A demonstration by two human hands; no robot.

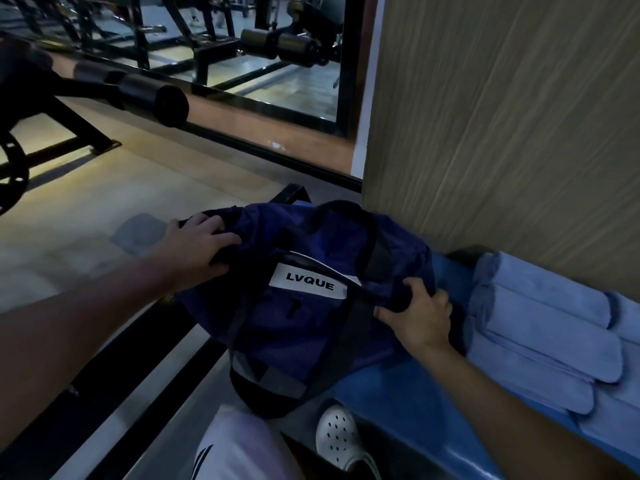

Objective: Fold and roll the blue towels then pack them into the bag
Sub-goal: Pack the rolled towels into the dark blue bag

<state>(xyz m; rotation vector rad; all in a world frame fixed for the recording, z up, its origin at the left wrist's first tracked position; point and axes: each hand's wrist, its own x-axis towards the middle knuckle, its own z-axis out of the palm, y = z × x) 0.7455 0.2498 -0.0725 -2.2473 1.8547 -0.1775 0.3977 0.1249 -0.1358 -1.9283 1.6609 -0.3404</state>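
A dark blue duffel bag (294, 317) with a white "LVQUE" label and black straps lies on the left end of a blue bench (408, 403). My left hand (197, 244) grips the bag's fabric at its far left end. My right hand (419, 313) grips the bag's top edge on the right side. Several rolled light blue towels (540, 334) lie side by side on the bench, right of the bag and against the wall.
A wood-panelled wall (502, 116) rises behind the bench. Black gym machines (104, 88) stand at the upper left on a pale floor (104, 209). A white clog (339, 434) and a white trouser leg (239, 448) show below the bag.
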